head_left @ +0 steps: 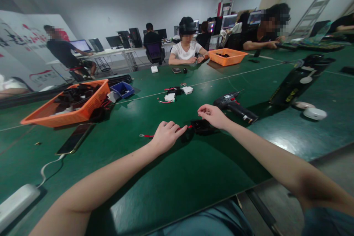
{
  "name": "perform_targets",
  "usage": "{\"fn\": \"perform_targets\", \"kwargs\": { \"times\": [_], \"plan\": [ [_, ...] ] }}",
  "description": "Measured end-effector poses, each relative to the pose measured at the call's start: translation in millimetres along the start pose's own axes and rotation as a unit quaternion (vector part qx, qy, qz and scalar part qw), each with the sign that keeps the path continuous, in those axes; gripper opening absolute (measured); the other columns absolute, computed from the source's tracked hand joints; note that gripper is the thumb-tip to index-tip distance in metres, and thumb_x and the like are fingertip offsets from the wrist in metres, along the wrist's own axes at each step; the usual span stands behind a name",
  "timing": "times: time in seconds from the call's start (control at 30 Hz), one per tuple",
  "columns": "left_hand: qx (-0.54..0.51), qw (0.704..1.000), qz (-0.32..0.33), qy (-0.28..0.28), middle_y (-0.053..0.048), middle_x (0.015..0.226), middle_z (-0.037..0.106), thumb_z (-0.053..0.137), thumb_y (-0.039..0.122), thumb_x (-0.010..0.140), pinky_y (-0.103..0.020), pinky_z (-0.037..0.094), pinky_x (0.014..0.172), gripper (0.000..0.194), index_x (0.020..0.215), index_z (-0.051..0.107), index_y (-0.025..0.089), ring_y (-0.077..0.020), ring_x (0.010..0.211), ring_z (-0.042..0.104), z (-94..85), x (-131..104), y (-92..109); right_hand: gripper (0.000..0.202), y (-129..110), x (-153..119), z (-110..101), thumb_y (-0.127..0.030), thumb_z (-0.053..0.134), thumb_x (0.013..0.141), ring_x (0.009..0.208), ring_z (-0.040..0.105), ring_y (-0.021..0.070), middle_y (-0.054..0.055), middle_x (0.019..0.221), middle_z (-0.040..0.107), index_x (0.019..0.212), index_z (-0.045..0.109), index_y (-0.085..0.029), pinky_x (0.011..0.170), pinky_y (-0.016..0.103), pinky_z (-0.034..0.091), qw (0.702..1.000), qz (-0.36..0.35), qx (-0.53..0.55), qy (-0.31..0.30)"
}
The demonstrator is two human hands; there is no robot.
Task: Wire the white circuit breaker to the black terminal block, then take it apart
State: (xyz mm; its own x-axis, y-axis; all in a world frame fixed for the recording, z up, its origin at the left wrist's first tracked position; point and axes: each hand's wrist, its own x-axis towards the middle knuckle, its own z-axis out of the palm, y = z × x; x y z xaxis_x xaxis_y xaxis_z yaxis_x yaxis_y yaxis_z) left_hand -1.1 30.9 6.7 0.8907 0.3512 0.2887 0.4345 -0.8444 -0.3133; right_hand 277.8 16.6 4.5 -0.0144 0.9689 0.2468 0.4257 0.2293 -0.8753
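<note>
My left hand (166,137) is closed over a red cable (148,136) near the table's front edge. A metal ring terminal (142,135) tips the cable's left end, and its right end meets a black plastic housing (201,127). Over that housing hovers my right hand (213,115), thumb and fingertips pinched together; whatever they hold is too small to make out. Just beyond, a black cordless drill (235,106) lies on its side. Further off are white blocks (169,97) with red leads, and a black block (174,90).
An orange basket (91,107) of black parts and a blue bin (122,90) stand left. A phone (76,139) is cabled to a white power strip (19,204). At right are a black bottle (297,81) and a white case (315,113). People sit across the green table (155,177).
</note>
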Motion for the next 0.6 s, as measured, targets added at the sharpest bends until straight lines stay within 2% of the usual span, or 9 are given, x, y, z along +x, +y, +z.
{"fn": "perform_targets", "kwargs": {
  "times": [0.37, 0.6],
  "plan": [
    [0.004, 1.0, -0.004, 0.009, -0.007, 0.107, 0.067, 0.041, 0.019, 0.099, -0.037, 0.036, 0.075, 0.04, 0.138, 0.049, 0.023, -0.0211, 0.096, 0.056, 0.2, 0.2, 1.0, 0.025, -7.9, -2.8, -4.1, -0.038, 0.061, 0.083, 0.072, 0.059, 0.018, 0.006, 0.086, 0.068, 0.096, 0.065, -0.017, 0.067, 0.034, 0.049, 0.999, -0.031, -0.042, 0.011],
    [0.01, 1.0, -0.005, 0.012, -0.007, 0.105, 0.068, 0.043, 0.02, 0.098, -0.037, 0.036, 0.073, 0.039, 0.137, 0.05, 0.023, -0.0211, 0.094, 0.057, -0.8, 0.6, 1.6, 0.023, -8.2, -2.6, -3.9, -0.038, 0.062, 0.084, 0.071, 0.06, 0.0175, 0.006, 0.086, 0.069, 0.095, 0.065, -0.018, 0.065, 0.033, 0.051, 0.996, -0.058, -0.072, 0.021]
  ]
}}
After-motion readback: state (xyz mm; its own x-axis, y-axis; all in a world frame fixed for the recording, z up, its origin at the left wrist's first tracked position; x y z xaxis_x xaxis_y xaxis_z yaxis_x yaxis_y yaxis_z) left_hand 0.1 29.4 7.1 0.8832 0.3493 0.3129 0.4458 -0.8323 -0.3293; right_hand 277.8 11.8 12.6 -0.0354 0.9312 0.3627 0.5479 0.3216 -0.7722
